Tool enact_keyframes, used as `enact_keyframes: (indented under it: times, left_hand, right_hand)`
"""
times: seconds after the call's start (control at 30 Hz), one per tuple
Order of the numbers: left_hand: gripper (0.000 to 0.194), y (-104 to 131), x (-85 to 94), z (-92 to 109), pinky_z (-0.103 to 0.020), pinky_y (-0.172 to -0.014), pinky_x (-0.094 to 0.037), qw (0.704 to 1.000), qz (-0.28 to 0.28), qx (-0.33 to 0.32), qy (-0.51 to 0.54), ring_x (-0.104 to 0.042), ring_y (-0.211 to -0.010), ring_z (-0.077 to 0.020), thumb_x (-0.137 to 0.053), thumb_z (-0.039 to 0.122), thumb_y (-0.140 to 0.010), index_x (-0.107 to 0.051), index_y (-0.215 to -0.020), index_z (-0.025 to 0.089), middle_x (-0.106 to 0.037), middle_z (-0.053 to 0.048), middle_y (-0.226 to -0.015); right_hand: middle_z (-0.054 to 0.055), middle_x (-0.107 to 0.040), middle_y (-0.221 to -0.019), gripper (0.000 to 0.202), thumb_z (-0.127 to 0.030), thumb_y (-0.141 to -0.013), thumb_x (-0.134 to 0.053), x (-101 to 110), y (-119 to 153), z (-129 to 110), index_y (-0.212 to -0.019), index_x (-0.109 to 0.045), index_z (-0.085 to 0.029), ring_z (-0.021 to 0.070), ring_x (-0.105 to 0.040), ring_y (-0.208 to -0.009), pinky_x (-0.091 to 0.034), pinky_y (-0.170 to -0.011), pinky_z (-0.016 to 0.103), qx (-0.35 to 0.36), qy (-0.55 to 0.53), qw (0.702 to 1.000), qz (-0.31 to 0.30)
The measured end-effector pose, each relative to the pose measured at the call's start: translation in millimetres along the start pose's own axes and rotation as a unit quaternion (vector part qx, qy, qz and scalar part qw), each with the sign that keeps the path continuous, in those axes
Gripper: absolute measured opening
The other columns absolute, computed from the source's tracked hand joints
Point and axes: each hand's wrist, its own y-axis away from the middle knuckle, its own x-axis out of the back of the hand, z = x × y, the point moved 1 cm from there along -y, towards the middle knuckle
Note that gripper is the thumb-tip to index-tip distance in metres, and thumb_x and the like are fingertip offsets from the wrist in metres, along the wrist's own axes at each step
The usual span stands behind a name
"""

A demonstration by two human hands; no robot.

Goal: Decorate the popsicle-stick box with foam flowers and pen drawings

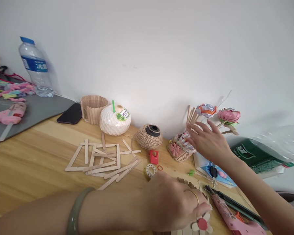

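Observation:
My left hand (171, 202), with a green bangle on its wrist and a ring, is curled over a craft-stick piece (182, 232) at the bottom of the view and hides much of it. A red-centred stick flower (202, 224) shows just below its fingers. Farther back, my right hand (209, 140) has its fingers spread and nothing visible in its grasp. It hovers over a small woven basket (175, 150) decorated with a pink flower. Thin wooden sticks (191, 116) and paper flowers (229, 115) stand behind its fingertips.
Loose craft sticks (103, 168) lie left of centre. Behind them are a stick cup (94, 109), a white coconut (115, 120), a twine spool (149, 136) and a phone (70, 113). A pink glue gun (235, 218) and a large bottle (259, 156) are at right; a water bottle (36, 68) stands left.

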Motion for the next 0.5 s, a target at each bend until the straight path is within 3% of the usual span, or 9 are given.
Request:
enact_keyframes:
  times: [0.23, 0.37, 0.5]
  left_hand:
    - [0.033, 1, -10.0, -3, -0.022, -0.052, -0.053, 1.000, 0.017, 0.002, -0.020, -0.068, -0.062, -0.0133, -0.045, 0.033, -0.098, -0.069, -0.088, 0.014, -0.074, -0.005, -0.070]
    - [0.032, 0, -11.1, -4, -0.022, -0.053, -0.053, 1.000, 0.013, 0.000, -0.025, -0.069, -0.063, -0.0136, -0.044, 0.032, -0.098, -0.069, -0.089, 0.013, -0.074, -0.005, -0.071]
    - [0.032, 1, -9.6, -4, -0.021, -0.054, -0.053, 1.000, 0.016, 0.003, -0.017, -0.068, -0.063, -0.0131, -0.044, 0.032, -0.098, -0.069, -0.088, 0.013, -0.074, -0.005, -0.071]
  right_hand:
    - [0.016, -0.063, -0.128, 0.040, -0.021, -0.087, -0.042, -5, -3, 8, -0.120, -0.064, -0.012, 0.0345, -0.056, -0.115, -0.032, -0.103, 0.053, -0.023, -0.069, 0.996, -0.055]
    - [0.013, -0.067, -0.119, 0.040, -0.018, -0.084, -0.042, -7, -6, 13, -0.117, -0.065, -0.016, 0.0312, -0.061, -0.106, -0.039, -0.097, 0.048, -0.036, -0.094, 0.992, -0.075]
    - [0.010, -0.069, -0.113, 0.035, -0.020, -0.086, -0.041, -8, -8, 14, -0.111, -0.065, -0.019, 0.0279, -0.063, -0.103, -0.036, -0.101, 0.048, -0.058, -0.120, 0.986, -0.095]
